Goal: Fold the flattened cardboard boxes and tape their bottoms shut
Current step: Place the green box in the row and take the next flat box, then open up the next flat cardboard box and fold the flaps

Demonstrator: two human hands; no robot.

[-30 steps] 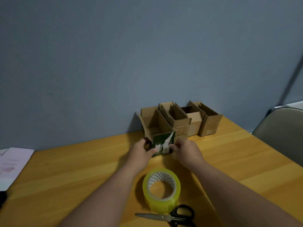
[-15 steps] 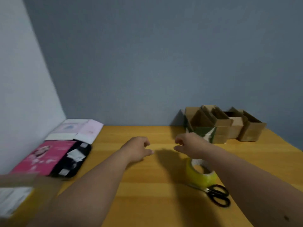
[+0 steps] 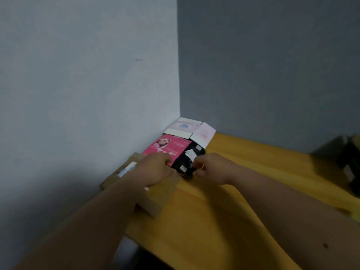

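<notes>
Flattened boxes stacked at bench corner, against wall. Left hand and right hand curled at pink-and-black box edge; grip unclear through blur.

Flattened boxes lie stacked along the wall — a pink-and-black one, a brown one nearer, a pale one behind.

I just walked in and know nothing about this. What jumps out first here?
The bright pink and black flattened box by the pale wall, in the corner of the yellow table. Both hands meet at its near edge: the left hand on the pink part, the right hand at the black part. Plain brown flattened cardboard lies under the left wrist.
</notes>
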